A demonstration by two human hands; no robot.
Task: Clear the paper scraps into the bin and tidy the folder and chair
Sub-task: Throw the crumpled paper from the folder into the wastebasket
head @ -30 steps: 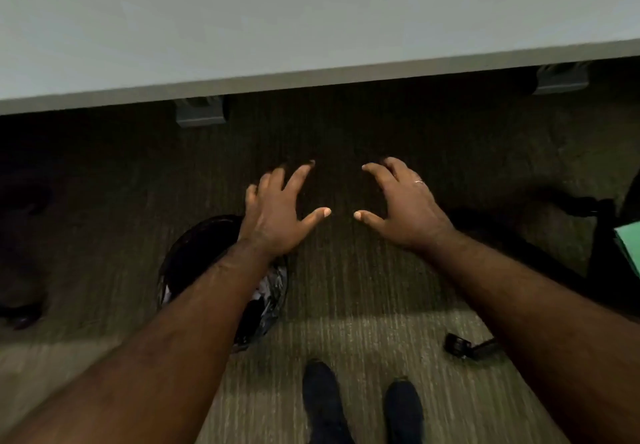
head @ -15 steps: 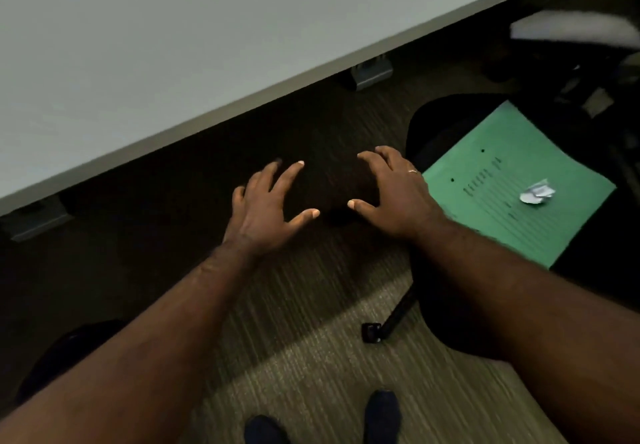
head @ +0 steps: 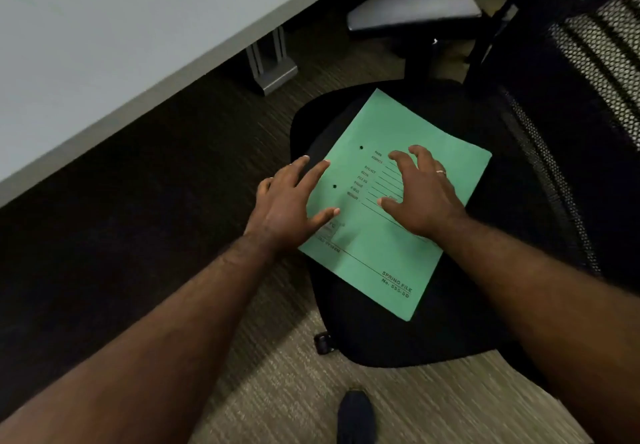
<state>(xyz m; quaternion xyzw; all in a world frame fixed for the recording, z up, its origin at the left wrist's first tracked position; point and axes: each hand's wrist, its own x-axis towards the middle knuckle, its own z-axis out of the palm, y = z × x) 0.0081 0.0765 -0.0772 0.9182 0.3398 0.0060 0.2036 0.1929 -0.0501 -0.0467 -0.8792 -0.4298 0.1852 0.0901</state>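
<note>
A green folder (head: 384, 236) lies flat on the black seat of an office chair (head: 460, 333). My left hand (head: 287, 206) hovers over the folder's left edge with fingers spread, holding nothing. My right hand (head: 420, 194) is over the folder's middle, fingers curled apart, covering the spot where a white paper scrap lay; the scrap is hidden now. The bin is out of view.
A grey table (head: 104, 38) runs across the upper left, its leg foot (head: 273, 73) on the carpet. The chair's mesh back (head: 588, 73) and grey armrest (head: 415, 7) stand at upper right. A chair caster (head: 322, 342) and my shoe (head: 355, 416) are below.
The view swung right from the bin to the chair. Both hands moved over the green folder, and the right hand now covers the white scrap.
</note>
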